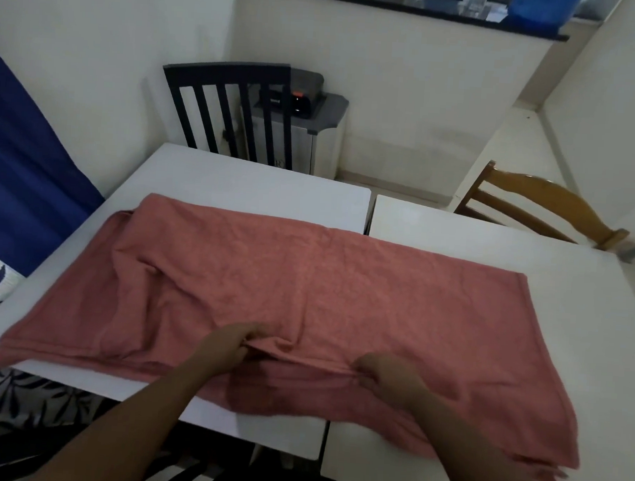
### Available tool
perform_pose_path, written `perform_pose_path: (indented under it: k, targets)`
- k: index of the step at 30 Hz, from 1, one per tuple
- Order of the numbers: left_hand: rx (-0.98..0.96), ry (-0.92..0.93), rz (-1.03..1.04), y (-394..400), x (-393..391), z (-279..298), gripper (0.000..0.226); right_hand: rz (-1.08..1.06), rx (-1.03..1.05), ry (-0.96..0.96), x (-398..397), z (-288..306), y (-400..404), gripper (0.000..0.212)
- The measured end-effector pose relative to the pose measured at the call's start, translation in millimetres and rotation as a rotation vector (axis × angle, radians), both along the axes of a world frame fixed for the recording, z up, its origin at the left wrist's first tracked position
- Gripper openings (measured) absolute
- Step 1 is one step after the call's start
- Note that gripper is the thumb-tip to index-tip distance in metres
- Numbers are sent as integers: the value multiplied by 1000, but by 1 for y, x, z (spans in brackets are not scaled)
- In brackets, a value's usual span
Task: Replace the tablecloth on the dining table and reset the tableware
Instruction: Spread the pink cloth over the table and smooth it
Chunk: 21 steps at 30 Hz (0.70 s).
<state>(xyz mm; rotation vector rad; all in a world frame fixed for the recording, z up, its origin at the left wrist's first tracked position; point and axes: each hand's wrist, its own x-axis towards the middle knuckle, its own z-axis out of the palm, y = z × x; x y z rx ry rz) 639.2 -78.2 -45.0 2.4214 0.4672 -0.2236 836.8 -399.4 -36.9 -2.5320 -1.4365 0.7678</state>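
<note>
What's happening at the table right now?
Left hand and right hand pinching folded pink cloth. Cloth bunched on white table. No tableware visible.

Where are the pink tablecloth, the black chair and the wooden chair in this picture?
pink tablecloth (343,279): head view, middle of the spread cloth.
black chair (227,73): head view, top rail of its slatted back.
wooden chair (545,198): head view, curved top rail of its back.
</note>
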Motion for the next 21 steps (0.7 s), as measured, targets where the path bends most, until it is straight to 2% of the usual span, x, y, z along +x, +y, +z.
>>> perform_pose_path:
  k: [3,6,9,12,15,17,18,20,21]
  targets:
    - [-59,-6,-25,6,11,23,12,-25,20,148,13,10,-1,37]
    - [-31,-20,-29,7,25,39,25,-115,106,190,26,19,-3,26]
    - [-24,-15,-27,8,38,53,27,-244,264,105,38,30,-3,23]
    - [-7,-44,-62,10,50,75,47,-304,275,56,49,47,2,26]
    - [121,50,-186,16,63,112,65,-313,358,217,58,80,2,33]
    - [293,82,-310,27,69,126,83,-230,262,195,65,102,-3,40]
    - [402,84,-372,34,70,130,80,-184,157,125,70,109,-5,50]
    - [615,54,-368,49,69,136,47,-79,-80,-47,85,115,-11,63]
    - [675,51,-289,56,68,140,37,-63,-163,-96,94,114,-16,57]
